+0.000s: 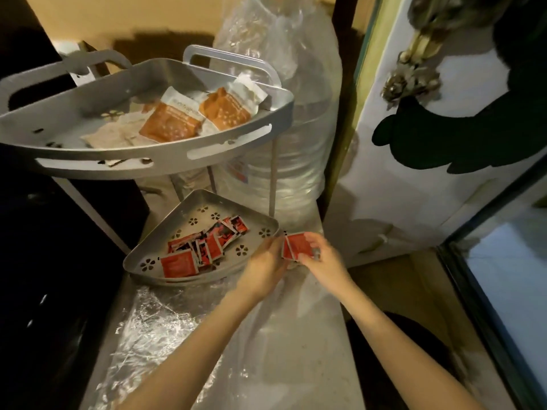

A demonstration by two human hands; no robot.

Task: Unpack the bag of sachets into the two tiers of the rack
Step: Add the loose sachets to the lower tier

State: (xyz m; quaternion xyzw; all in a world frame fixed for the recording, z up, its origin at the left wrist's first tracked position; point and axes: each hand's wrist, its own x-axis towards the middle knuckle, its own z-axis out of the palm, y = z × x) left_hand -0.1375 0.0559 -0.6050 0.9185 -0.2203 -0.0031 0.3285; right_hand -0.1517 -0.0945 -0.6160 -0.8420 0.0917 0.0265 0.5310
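Red sachets [297, 246] form a small stack held between both hands just off the right corner of the rack's lower tier [266, 223]. The right hand [321, 258] curls its fingers and thumb round the stack from the right and below; the left hand [266, 261] meets the stack's left edge with bent fingers, pinching that side, though the fingertips are partly hidden behind the packets. More red sachets [204, 247] lie in a loose heap inside the lower tier, a grey metal tray punched with flower-shaped holes, one larger packet lying flat near its front rim. The upper tier [165, 167], a wider grey tray with slotted walls, holds orange-and-white sachets [171, 121] lying tilted against each other, with pale flat packets [115, 136] beside them to the left. A crumpled clear plastic bag [154, 329] lies on the counter [310, 350] under the forearms, in front of the rack. Behind the rack stands a large clear water bottle [299, 119].
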